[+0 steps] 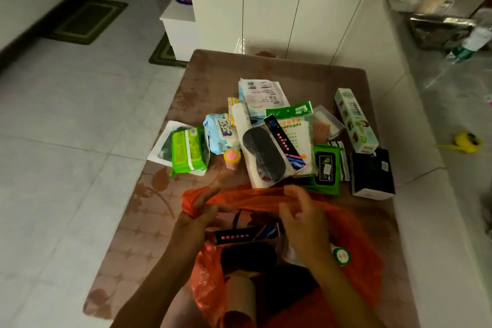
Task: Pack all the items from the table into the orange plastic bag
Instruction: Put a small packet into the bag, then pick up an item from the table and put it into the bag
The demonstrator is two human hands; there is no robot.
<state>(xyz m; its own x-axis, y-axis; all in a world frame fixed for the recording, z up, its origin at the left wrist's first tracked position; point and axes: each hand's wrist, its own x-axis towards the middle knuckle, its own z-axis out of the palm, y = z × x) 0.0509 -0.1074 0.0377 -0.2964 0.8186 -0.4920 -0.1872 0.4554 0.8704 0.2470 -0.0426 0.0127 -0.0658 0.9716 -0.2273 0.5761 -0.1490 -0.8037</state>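
Fingers [205, 200] gripping orange bag [354, 224] rim, black box [247, 235] inside

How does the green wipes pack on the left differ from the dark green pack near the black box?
The green wipes pack is bright lime with a white label, while the dark green pack has a black lidded flap. The lime one lies at the pile's left edge on a white packet; the dark one lies right, beside the black box. Both are soft packs on the table, not yet bagged.

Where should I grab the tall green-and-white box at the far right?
Take the green-and-white box across its long sides near the middle, coming from above. It lies flat, its right side is open, and only its near end touches the black box.
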